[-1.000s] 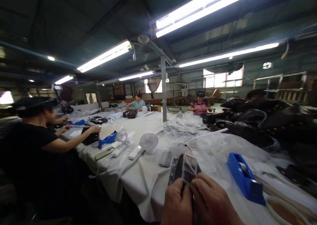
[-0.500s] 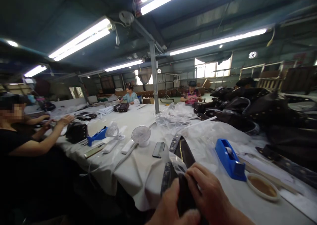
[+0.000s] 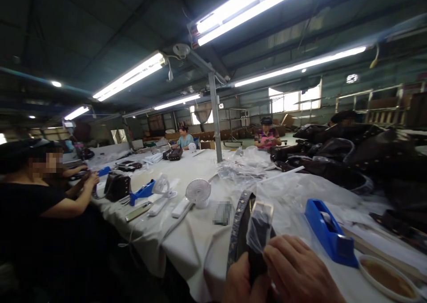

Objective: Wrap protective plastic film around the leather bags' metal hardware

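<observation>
From my end: both hands low, right of centre, close together, backs mostly up. Left hand (image 3: 242, 281) closed round the lower part of a dark strap piece (image 3: 240, 225), thumb up along it. Right hand (image 3: 296, 265) comes in from lower right, fingers curled narrow at the strap's right side, by the lower end of a clear film (image 3: 256, 234). I can't tell if those fingertips pinch film or strap. Strap stands tilted up over the table's near edge, studs along its left border; film lies over a metal-framed buckle (image 3: 264, 209) near the top.

Around: phone (image 3: 222, 213) just left of the strap, white fan (image 3: 198, 192) further left, blue tape dispenser (image 3: 330, 234) right of the right hand, dish (image 3: 388, 276) with something brown near it. Loose plastic sheeting (image 3: 300, 192) crowds the space behind the strap; dark pile (image 3: 353, 156) beyond, on the right. Co-worker (image 3: 36, 205) at left, near a black bag (image 3: 117, 186).

Hard to see: both wrists cut off by the bottom edge, strap's lower end hidden by the hands, phone pixelated, pile too dark to separate into pieces.
</observation>
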`<control>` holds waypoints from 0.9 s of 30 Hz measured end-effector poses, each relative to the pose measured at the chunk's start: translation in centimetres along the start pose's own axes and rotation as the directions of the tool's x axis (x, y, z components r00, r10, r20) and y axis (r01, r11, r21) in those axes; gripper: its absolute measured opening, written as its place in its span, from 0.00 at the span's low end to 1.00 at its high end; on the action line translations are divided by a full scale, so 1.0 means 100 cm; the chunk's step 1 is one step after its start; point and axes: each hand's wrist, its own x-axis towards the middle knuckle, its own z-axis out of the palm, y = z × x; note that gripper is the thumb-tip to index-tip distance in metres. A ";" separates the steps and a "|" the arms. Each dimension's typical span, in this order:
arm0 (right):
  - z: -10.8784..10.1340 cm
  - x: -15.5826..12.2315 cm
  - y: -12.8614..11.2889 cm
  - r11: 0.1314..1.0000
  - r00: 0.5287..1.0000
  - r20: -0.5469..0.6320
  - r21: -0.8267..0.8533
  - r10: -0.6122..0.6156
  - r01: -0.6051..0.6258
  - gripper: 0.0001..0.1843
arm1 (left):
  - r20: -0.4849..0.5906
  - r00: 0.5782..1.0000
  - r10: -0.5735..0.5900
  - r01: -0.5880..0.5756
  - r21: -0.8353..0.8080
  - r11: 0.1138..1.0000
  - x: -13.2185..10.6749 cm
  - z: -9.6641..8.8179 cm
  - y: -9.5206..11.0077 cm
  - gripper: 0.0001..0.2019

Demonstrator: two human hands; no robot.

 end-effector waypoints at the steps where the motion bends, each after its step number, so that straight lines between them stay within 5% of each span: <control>1: 0.000 -0.001 0.000 0.999 1.000 0.006 -0.040 -0.014 0.015 0.11 | -0.037 0.999 0.006 -0.005 0.036 0.999 0.002 0.002 -0.001 0.11; 4: 0.007 -0.011 -0.001 0.998 1.000 0.002 -0.059 0.017 -0.016 0.15 | -0.067 0.997 0.033 -0.026 0.105 0.994 0.004 0.005 0.000 0.09; 10: 0.013 -0.026 -0.003 0.983 0.979 0.093 -0.021 0.181 -0.180 0.16 | 0.179 0.975 0.134 -0.167 0.184 0.969 -0.004 -0.006 0.008 0.12; 15: 0.007 -0.027 -0.003 0.960 0.937 0.212 -0.018 0.277 -0.279 0.15 | 0.181 0.931 0.318 -0.364 0.375 0.853 -0.017 -0.018 -0.023 0.31; 21: 0.004 -0.024 -0.005 0.969 0.940 0.251 0.033 0.230 -0.246 0.14 | 0.042 0.949 0.313 -0.304 0.392 0.868 -0.025 -0.015 -0.044 0.05; 27: -0.006 -0.020 -0.012 0.988 0.954 0.295 0.123 0.057 -0.097 0.14 | 0.082 0.945 0.317 -0.326 0.177 0.929 0.007 -0.014 -0.016 0.06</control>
